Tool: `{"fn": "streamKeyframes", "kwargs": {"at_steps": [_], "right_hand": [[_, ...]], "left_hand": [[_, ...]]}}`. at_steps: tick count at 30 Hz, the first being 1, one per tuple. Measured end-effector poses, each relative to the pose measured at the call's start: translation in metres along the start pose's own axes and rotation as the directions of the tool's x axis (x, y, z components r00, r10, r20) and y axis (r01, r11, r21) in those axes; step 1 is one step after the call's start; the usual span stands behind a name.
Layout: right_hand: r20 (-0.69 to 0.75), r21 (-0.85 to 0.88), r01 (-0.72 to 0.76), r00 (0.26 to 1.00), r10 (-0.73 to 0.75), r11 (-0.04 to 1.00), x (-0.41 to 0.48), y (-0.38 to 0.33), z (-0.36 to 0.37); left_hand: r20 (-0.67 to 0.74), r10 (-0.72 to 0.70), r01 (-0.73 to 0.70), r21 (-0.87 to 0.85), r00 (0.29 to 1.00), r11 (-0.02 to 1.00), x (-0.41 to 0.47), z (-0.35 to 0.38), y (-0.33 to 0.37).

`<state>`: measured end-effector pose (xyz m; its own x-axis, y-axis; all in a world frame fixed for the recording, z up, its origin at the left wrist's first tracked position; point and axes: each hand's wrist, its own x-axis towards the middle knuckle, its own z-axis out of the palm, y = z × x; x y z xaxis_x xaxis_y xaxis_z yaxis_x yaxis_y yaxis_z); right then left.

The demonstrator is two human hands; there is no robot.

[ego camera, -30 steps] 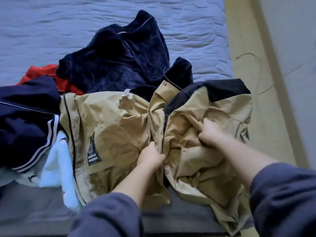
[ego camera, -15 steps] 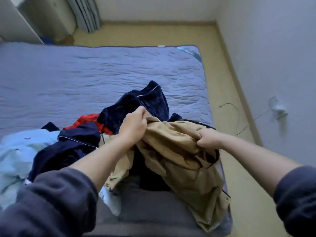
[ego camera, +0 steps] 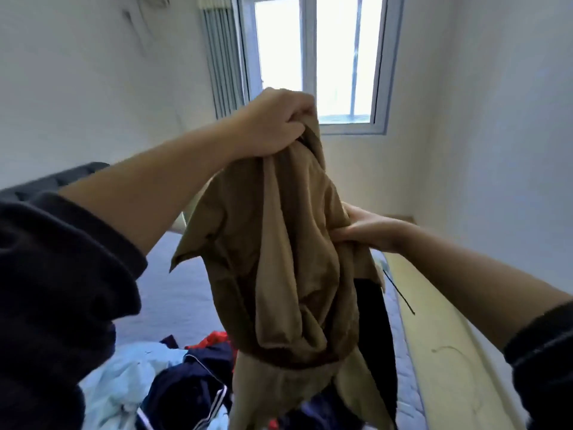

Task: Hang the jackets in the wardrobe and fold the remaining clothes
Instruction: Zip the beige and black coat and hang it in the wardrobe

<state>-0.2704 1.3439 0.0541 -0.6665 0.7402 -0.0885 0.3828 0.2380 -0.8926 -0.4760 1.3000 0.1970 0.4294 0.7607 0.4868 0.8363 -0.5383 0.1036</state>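
A tan jacket with a black lining hangs in the air in front of me, bunched and twisted. My left hand grips its top, raised high before the window. My right hand pinches the jacket's right side at mid height. Below, on the bed, lies a pile of clothes: a navy garment with white stripes, a light blue garment and a bit of red cloth.
The bed with a lavender quilt runs ahead, a dark headboard at the left. A strip of yellowish floor lies between the bed and the white right wall. A window is straight ahead.
Both hands lifted the tan jacket off the pile and up into the air. The left hand rose well above the right, and my view tilted up toward the window.
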Motion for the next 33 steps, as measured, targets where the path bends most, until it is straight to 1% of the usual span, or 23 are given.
{"fn": "streamKeyframes", "kwargs": {"at_steps": [3, 5, 7, 8, 9, 11, 13, 14, 16, 17, 18, 19, 21, 22, 23, 24, 26, 27, 28, 29, 30, 32, 33], "right_hand": [[-0.087, -0.053, 0.11, 0.99, -0.114, 0.993, -0.004, -0.045, -0.002], [-0.212, -0.183, 0.157, 0.958, -0.195, 0.97, -0.007, -0.065, -0.015], [-0.254, -0.343, 0.159, 0.933, -0.255, 0.926, -0.014, -0.091, -0.026], [-0.222, -0.392, 0.134, 0.946, -0.234, 0.91, -0.02, -0.106, -0.028], [-0.171, -0.401, 0.09, 0.97, -0.171, 0.912, -0.025, -0.12, -0.027], [-0.078, -0.338, 0.006, 0.996, -0.034, 0.941, -0.034, -0.145, -0.025], [-0.014, -0.273, 0.013, 1.0, -0.017, 0.962, -0.036, -0.162, -0.022], [-0.028, -0.273, 0.033, 0.999, -0.043, 0.961, -0.033, -0.169, -0.023], [-0.15, -0.308, 0.073, 0.981, -0.124, 0.949, -0.031, -0.177, -0.024], [-0.224, -0.314, 0.084, 0.962, -0.16, 0.946, -0.029, -0.179, -0.026], [-0.297, -0.314, 0.086, 0.937, -0.184, 0.945, -0.028, -0.179, -0.029], [-0.357, -0.312, 0.092, 0.911, -0.206, 0.946, -0.028, -0.178, -0.032], [-0.429, -0.318, 0.119, 0.867, -0.255, 0.941, -0.03, -0.18, -0.034], [-0.436, -0.348, 0.119, 0.857, -0.273, 0.93, -0.03, -0.181, -0.034], [-0.423, -0.409, 0.095, 0.861, -0.28, 0.908, -0.029, -0.182, -0.035], [-0.4, -0.502, 0.038, 0.876, -0.271, 0.864, -0.026, -0.181, -0.038], [-0.375, -0.721, -0.134, 0.901, -0.22, 0.68, -0.021, -0.171, -0.042], [-0.378, -0.774, -0.209, 0.909, -0.173, 0.597, -0.019, -0.163, -0.044], [-0.388, -0.774, -0.265, 0.916, -0.101, 0.575, -0.018, -0.151, -0.043], [-0.393, -0.738, -0.308, 0.92, -0.011, 0.6, -0.017, -0.138, -0.037], [-0.386, -0.677, -0.341, 0.919, 0.081, 0.652, -0.017, -0.125, -0.025], [-0.361, -0.466, -0.441, 0.886, 0.29, 0.767, -0.016, -0.097, 0.005], [-0.304, -0.354, -0.483, 0.869, 0.39, 0.801, -0.015, -0.082, 0.021]], "left_hand": [[0.034, 0.018, -0.023, 0.16, 0.999, 0.987, -0.012, -0.044, 0.001], [0.105, -0.055, 0.025, 0.272, 0.993, 0.962, -0.027, -0.055, -0.012], [0.158, -0.127, 0.072, 0.313, 0.979, 0.947, -0.044, -0.058, -0.023], [0.156, -0.148, 0.095, 0.308, 0.977, 0.947, -0.05, -0.059, -0.027], [0.134, -0.17, 0.123, 0.302, 0.976, 0.945, -0.056, -0.062, -0.028], [0.057, -0.198, 0.172, 0.304, 0.979, 0.937, -0.058, -0.072, -0.033], [-0.032, -0.248, 0.246, 0.301, 0.968, 0.921, -0.054, -0.089, -0.035], [-0.069, -0.29, 0.298, 0.275, 0.954, 0.914, -0.053, -0.098, -0.033], [-0.065, -0.421, 0.426, 0.123, 0.905, 0.896, -0.053, -0.109, -0.028], [-0.013, -0.462, 0.462, 0.023, 0.887, 0.887, -0.054, -0.111, -0.024], [0.083, -0.469, 0.474, -0.058, 0.879, 0.879, -0.058, -0.11, -0.021], [0.203, -0.464, 0.489, -0.092, 0.862, 0.868, -0.064, -0.106, -0.02], [0.435, -0.439, 0.506, -0.046, 0.786, 0.861, -0.076, -0.089, -0.023], [0.504, -0.434, 0.506, -0.007, 0.746, 0.863, -0.079, -0.081, -0.026], [0.526, -0.433, 0.516, -0.014, 0.732, 0.856, -0.081, -0.074, -0.029], [0.519, -0.438, 0.55, -0.075, 0.734, 0.832, -0.081, -0.069, -0.033], [0.467, -0.481, 0.638, -0.271, 0.742, 0.721, -0.078, -0.064, -0.041], [0.455, -0.49, 0.658, -0.363, 0.743, 0.66, -0.075, -0.063, -0.042], [0.466, -0.486, 0.668, -0.427, 0.74, 0.609, -0.071, -0.064, -0.042], [0.485, -0.476, 0.677, -0.462, 0.734, 0.573, -0.066, -0.063, -0.04], [0.493, -0.463, 0.673, -0.466, 0.737, 0.575, -0.062, -0.061, -0.036], [0.458, -0.454, 0.639, -0.439, 0.764, 0.632, -0.054, -0.057, -0.023], [0.432, -0.456, 0.624, -0.443, 0.778, 0.644, -0.05, -0.055, -0.017]]}}
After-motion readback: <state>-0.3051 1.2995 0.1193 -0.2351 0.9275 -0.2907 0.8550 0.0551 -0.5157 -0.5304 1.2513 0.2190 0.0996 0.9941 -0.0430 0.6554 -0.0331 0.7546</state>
